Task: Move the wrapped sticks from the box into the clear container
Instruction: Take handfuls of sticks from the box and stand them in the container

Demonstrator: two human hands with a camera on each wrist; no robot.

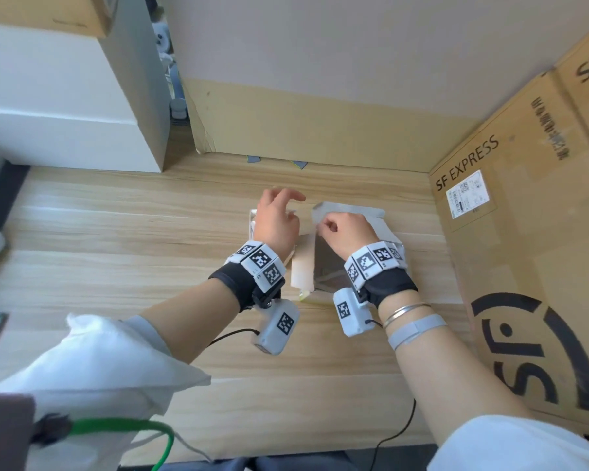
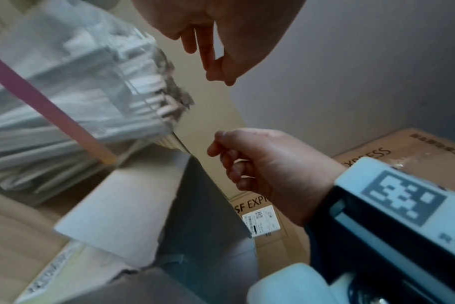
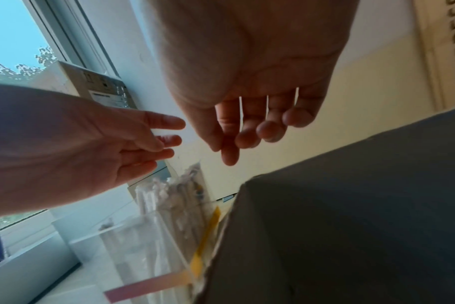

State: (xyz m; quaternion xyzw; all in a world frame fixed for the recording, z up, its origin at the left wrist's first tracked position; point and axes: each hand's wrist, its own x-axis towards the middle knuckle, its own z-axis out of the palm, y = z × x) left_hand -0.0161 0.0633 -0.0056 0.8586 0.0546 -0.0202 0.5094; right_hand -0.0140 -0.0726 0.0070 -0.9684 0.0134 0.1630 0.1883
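The wrapped sticks [image 3: 169,197] stood packed upright in the clear container [image 3: 133,242], which sat on the wooden surface [image 1: 116,232] just left of the open box [image 1: 323,266]. From the head view the box interior looked dark and possibly empty, though the right wrist hid part of it.

The left hand [image 1: 276,222] hovered over the container with fingers loosely spread, holding nothing. The right hand [image 1: 347,232] was over the box's raised flap [image 1: 347,209]; its fingers hung loosely curled, and no stick showed in them in either wrist view, though whether thumb and forefinger nipped the flap's edge could not be told.

To do the step well, the right hand would best fold the flap back and reach to the floor of the box, taking any remaining sticks by their middles as a small bundle so the thin wrappers did not tear or fan out. The left hand would do well to steady the container's rim and hold the standing sticks aside, leaving a gap for the new ones to slide in end first. The container looked full, so forcing them could tip it or spill what it held.

The large carton [image 1: 524,232] on the right read "SF EXPRESS" with a big round logo and a white shipping label too small to read. Square black-and-white markers covered both wrist bands.
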